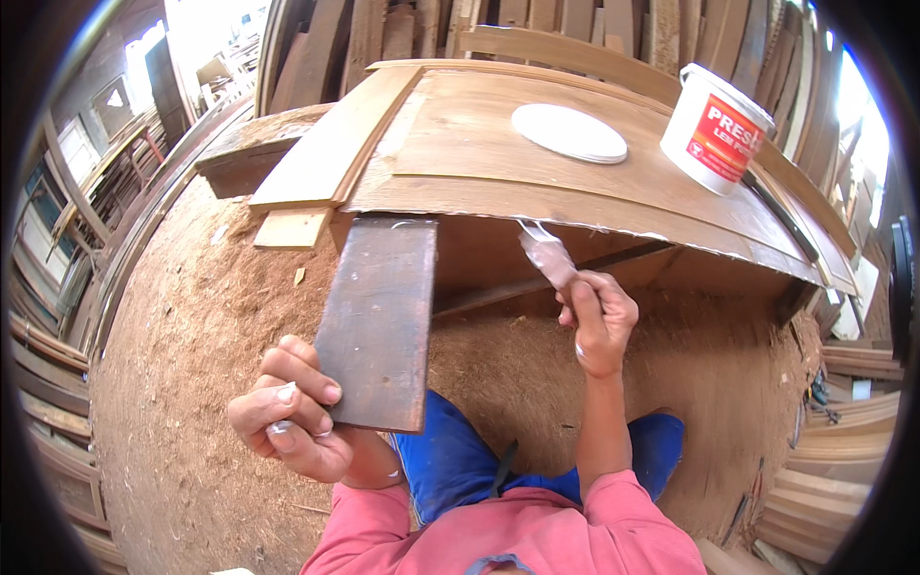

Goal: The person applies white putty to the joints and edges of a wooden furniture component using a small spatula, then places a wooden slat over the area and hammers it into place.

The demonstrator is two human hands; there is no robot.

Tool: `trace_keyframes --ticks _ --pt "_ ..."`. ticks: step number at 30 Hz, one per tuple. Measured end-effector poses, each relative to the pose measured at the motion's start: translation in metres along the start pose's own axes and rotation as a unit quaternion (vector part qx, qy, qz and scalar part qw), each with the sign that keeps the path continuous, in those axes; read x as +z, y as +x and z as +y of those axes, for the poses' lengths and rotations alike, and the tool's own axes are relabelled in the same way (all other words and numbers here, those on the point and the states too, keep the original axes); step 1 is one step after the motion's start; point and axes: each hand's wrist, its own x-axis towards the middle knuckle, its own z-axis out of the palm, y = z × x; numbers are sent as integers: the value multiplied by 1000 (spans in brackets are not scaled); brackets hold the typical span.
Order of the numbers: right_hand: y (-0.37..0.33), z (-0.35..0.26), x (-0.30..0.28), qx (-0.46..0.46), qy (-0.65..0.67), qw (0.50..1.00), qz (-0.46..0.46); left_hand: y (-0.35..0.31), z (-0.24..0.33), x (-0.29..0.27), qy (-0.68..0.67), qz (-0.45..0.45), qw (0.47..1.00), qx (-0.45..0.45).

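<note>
My left hand (pixel 292 407) is closed at the lower left corner of a dark brown wooden board (pixel 379 321), with white smears on its fingertips. The board's far end meets the front edge of a wooden panel (pixel 498 144). In my right hand (pixel 601 316) is a small flat spreader (pixel 549 257), its tip coated in white glue and touching the panel's front edge. A white line of glue runs along that edge. On the panel stand a white bucket (pixel 685 129) with a red label and a round white lid (pixel 570 132) lying flat.
Pale planks (pixel 331 158) lie along the panel's left side, over a thick timber block (pixel 254 158). Sawdust (pixel 192 383) covers the ground. Upright boards (pixel 575 21) lean behind the panel, and stacked wood pieces (pixel 834 479) lie at the right.
</note>
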Motion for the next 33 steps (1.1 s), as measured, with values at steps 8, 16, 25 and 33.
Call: trace_keyframes --ticks 8,16,25,33 --pt "23 -11 46 -45 -29 996 -69 1 7 3 14 56 998 -30" --pt "28 -38 24 -157 -164 972 60 -2 2 13 -3 57 998 -35" --pt "16 25 -77 -99 -155 976 113 -7 -9 -7 -60 65 996 -4" --pt "2 35 -171 -123 39 948 290 -4 -7 -4 -93 133 986 -41"
